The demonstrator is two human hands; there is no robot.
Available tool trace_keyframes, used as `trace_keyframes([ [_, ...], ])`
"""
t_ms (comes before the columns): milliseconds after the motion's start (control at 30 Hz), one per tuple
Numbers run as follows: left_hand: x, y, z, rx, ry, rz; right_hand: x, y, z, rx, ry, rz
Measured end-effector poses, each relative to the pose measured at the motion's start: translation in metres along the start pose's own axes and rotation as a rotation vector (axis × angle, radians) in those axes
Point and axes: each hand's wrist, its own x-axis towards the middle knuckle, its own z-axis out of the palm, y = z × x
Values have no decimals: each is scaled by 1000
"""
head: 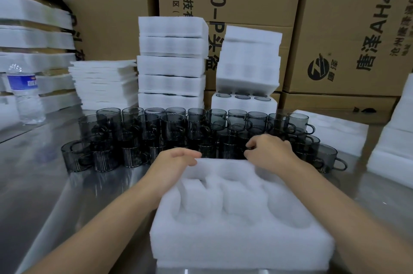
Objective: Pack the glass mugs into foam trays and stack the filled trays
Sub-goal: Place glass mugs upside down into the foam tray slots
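While the empty, pocketed white foam tray sits at lower centre, the left hand grips its far edge. The right hand, fingers curled, reaches among the smoky grey glass mugs mid-frame; I cannot tell if it holds one. Filling seems barely begun, and next a mug needs seating upright in a pocket.

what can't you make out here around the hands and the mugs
Head view:
- right hand: fingertips curl among the glass mugs beyond the foam tray; grip unclear
- left hand: fingers blurred at the tray's far corner; grip unclear
- their rear rows: overlapped by front rows, uncountable
- water bottle label: blurred
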Motion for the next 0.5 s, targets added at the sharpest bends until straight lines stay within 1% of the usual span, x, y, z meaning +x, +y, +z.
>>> trace_keyframes([
  [200,0,-1,-3,-1,-23,-6,-2,-3,0,88,-8,15],
  [367,-2,1,-1,51,-12,30,-9,-6,-4,87,42,3],
  [433,-3,1,0,107,15,88,-13,-7,-6,67,84,-21],
  [500,-3,2,-1,227,56,203,-17,-8,-7,45,130,-51],
])
